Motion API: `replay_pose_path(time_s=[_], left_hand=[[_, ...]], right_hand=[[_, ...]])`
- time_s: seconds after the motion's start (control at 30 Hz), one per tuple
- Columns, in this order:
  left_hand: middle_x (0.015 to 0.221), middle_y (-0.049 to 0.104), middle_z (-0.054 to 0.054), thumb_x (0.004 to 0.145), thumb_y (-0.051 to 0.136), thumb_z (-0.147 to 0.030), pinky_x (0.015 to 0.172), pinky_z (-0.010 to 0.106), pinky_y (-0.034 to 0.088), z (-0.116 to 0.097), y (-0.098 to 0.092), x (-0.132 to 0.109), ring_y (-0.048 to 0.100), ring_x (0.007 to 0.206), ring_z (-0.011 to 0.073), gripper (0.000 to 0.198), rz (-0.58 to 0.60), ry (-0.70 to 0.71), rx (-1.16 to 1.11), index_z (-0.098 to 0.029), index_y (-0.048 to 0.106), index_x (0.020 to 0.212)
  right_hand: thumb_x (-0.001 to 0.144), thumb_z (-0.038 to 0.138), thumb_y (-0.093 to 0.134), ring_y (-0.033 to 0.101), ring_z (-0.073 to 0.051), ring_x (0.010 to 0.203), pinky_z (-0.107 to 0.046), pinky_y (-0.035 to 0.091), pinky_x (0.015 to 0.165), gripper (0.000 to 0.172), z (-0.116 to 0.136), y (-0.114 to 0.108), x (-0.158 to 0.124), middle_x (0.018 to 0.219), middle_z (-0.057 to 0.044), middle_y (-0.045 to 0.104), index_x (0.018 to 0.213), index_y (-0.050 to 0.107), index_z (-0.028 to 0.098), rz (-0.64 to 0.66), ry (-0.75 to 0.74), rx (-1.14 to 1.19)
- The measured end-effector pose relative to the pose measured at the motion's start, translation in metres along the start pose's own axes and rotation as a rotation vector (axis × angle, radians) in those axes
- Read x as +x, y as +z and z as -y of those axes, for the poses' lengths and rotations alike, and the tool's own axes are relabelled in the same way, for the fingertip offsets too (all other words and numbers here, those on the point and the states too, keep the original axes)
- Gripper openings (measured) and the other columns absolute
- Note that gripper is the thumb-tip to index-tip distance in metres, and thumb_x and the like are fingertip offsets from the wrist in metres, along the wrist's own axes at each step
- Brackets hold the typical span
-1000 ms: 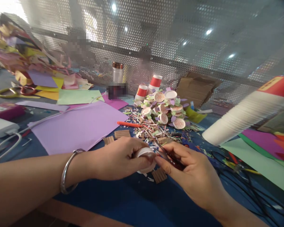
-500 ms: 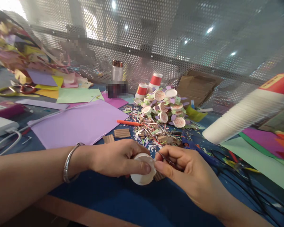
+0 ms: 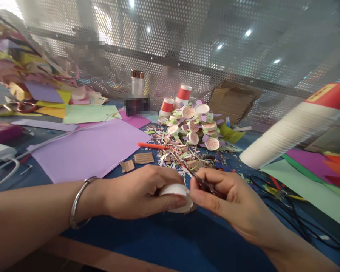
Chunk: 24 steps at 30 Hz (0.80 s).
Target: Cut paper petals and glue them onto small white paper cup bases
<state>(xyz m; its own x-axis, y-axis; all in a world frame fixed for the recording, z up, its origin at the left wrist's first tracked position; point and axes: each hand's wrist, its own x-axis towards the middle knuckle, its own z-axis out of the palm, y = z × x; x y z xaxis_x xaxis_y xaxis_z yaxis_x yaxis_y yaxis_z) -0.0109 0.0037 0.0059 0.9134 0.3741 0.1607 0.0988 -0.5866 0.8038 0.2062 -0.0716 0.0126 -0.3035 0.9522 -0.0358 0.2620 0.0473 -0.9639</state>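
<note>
My left hand point(image 3: 141, 192) is closed around a small white paper cup point(image 3: 174, 190), thumb pressed on its side, just above the blue table point(image 3: 147, 245). A silver bangle point(image 3: 78, 204) sits on that wrist. My right hand point(image 3: 223, 200) is closed on small scissors point(image 3: 200, 181), whose thin blades point up and left over the cup's rim. The two hands touch at the cup. A brown corrugated scrap point(image 3: 191, 207) shows just under the cup.
A pile of decorated cup flowers point(image 3: 195, 126) and paper shreds point(image 3: 175, 153) lies behind the hands, with an orange pen point(image 3: 151, 145). A purple sheet point(image 3: 87, 149) lies left, a stack of white cups point(image 3: 289, 136) right, black cables point(image 3: 286, 204) near right. Perforated metal screen behind.
The cup has turned in my left hand, from tilted bottom-down to held flatter and higher. My right hand with the scissors shifted slightly up along the rim.
</note>
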Motion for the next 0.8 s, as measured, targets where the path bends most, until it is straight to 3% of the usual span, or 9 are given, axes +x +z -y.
replay_pose_path(time_s=[0.13, 0.27, 0.47, 0.8], left_hand=[[0.075, 0.062, -0.001, 0.095, 0.062, -0.043, 0.054, 0.02, 0.047, 0.004, -0.001, 0.001, 0.059, 0.062, 0.0109, 0.028, -0.067, -0.191, -0.219, -0.016, 0.062, 0.093], [0.075, 0.06, -0.002, 0.094, 0.064, -0.043, 0.058, 0.021, 0.046, 0.011, -0.002, 0.003, 0.057, 0.067, 0.011, 0.028, -0.158, -0.142, -0.272, -0.016, 0.062, 0.087], [0.068, 0.055, -0.004, 0.094, 0.063, -0.037, 0.056, 0.022, 0.034, 0.012, -0.003, 0.001, 0.045, 0.063, 0.0083, 0.023, -0.207, -0.092, 0.029, -0.017, 0.066, 0.083], [0.068, 0.062, -0.002, 0.094, 0.062, -0.039, 0.063, 0.026, 0.034, 0.012, -0.003, 0.001, 0.05, 0.064, 0.0095, 0.03, -0.202, -0.056, 0.256, -0.016, 0.065, 0.076]], right_hand=[[0.091, 0.058, 0.065, 0.051, -0.014, 0.069, -0.024, 0.043, 0.059, 0.037, -0.001, -0.004, 0.0, 0.079, 0.0, 0.056, 0.087, 0.065, 0.02, -0.151, -0.122, -0.156], [0.097, 0.057, 0.056, 0.055, -0.016, 0.072, -0.026, 0.044, 0.061, 0.037, -0.001, -0.003, -0.001, 0.082, -0.002, 0.062, 0.091, 0.064, 0.022, -0.154, -0.107, -0.297], [0.099, 0.055, 0.053, 0.047, -0.013, 0.061, -0.026, 0.036, 0.054, 0.036, -0.003, 0.0, -0.003, 0.07, 0.003, 0.054, 0.086, 0.06, 0.021, -0.102, -0.103, -0.433], [0.101, 0.045, 0.054, 0.045, -0.01, 0.054, -0.024, 0.035, 0.049, 0.033, -0.003, 0.004, -0.004, 0.064, 0.005, 0.05, 0.077, 0.056, 0.022, -0.127, -0.229, -0.575]])
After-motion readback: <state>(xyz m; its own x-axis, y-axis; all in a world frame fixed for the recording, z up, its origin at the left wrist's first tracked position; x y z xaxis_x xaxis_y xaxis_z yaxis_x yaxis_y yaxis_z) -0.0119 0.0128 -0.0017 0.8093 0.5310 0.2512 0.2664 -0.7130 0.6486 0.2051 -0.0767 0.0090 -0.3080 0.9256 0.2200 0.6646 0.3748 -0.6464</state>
